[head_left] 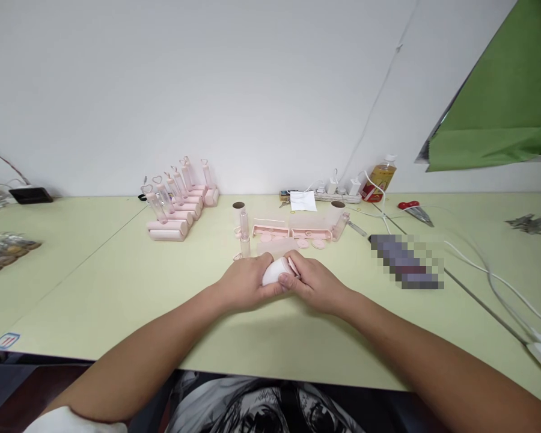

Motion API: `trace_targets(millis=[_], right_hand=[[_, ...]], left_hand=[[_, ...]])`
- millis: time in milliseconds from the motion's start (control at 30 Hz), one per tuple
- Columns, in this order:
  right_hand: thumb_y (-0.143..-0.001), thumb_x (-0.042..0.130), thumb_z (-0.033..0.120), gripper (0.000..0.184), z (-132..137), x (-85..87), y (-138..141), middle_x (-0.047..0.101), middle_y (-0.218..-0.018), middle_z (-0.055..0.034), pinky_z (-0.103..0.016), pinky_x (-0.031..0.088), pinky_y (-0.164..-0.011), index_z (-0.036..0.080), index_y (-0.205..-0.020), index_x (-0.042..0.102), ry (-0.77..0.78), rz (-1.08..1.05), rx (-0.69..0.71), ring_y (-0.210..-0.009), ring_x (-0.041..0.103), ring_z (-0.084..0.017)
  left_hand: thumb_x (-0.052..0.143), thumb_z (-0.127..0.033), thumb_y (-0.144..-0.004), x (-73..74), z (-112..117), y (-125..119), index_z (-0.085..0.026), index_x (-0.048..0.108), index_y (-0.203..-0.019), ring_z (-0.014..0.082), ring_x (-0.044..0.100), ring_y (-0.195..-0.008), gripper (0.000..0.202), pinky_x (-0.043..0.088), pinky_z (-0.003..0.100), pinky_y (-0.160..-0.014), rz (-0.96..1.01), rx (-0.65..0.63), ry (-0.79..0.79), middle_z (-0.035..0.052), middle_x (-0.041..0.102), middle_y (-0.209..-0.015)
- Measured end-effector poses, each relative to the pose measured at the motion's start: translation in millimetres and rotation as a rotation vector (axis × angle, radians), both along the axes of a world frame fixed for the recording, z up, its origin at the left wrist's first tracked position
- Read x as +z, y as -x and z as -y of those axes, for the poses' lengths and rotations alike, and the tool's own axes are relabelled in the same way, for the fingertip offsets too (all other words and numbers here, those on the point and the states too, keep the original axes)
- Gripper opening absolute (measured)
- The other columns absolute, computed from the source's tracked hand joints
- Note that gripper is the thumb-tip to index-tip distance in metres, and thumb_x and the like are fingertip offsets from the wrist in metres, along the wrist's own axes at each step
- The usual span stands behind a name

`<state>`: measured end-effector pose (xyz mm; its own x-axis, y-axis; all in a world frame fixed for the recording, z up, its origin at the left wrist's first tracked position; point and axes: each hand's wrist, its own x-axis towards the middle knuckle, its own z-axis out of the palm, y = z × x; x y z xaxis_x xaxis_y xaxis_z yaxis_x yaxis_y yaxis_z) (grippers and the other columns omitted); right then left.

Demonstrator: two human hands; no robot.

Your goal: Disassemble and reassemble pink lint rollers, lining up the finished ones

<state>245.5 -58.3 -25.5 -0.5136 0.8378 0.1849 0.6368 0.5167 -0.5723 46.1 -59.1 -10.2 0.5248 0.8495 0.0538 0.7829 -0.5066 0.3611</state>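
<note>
In front of me, both hands close round a pale pink and white cylinder (273, 273) held just above the table. My left hand (243, 282) wraps its left side, thumb along the near face. With my right hand (319, 285) I grip its right end, where a small pink disc (293, 266) shows tilted between the fingers. The fingers cover part of both. Just beyond lie a pale pink sheet-like piece (277, 246), several loose pink discs (318, 244) and two open pink half-shells (312, 234). Clear tubes (244, 225) stand left of the shells.
At the back left, several pink cylinders (168, 231) carry upright clear tubes with heart-shaped loops. Two cardboard-lined rolls (337, 210) stand behind the shells. To the right are a power strip (331, 195), a drink bottle (381, 177), red-handled snips (415, 210), a pixelated object (406, 264) and white cables.
</note>
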Motion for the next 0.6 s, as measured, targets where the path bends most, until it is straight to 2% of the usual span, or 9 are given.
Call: trace_targets(millis=[367, 500, 600], right_hand=[[-0.093, 0.04, 0.051, 0.031, -0.3, -0.2, 0.0, 0.059, -0.079, -0.0029, -0.028, 0.034, -0.061, 0.021, -0.098, 0.047, 0.021, 0.004, 0.021, -0.068, 0.052, -0.02], [-0.094, 0.038, 0.052, 0.038, -1.5, -0.6, -2.9, 0.062, -0.082, -0.0029, -0.029, 0.038, -0.063, 0.02, -0.111, 0.049, 0.035, -0.137, 0.053, -0.071, 0.056, -0.019], [-0.096, 0.036, 0.051, 0.038, -7.6, -3.3, -7.3, 0.061, -0.079, -0.0017, -0.029, 0.042, -0.066, 0.02, -0.11, 0.052, -0.01, -0.301, -0.016, -0.07, 0.057, -0.017]], left_hand=[[0.032, -0.074, -0.083, -2.6, -0.2, -1.0, -0.019, 0.053, -0.097, 0.0246, 0.063, -0.073, 0.06, 0.04, 0.03, -0.06, 0.014, 0.019, -0.01, 0.0082, 0.067, -0.086], [0.037, -0.072, -0.083, -0.7, 1.3, -1.5, -0.019, 0.055, -0.104, 0.024, 0.064, -0.077, 0.06, 0.041, 0.029, -0.061, 0.037, -0.007, 0.024, 0.0079, 0.068, -0.091], [0.04, -0.075, -0.079, 2.0, 2.4, -1.8, -0.019, 0.057, -0.099, 0.023, 0.063, -0.072, 0.062, 0.037, 0.028, -0.056, 0.014, -0.026, 0.046, 0.0072, 0.068, -0.087]])
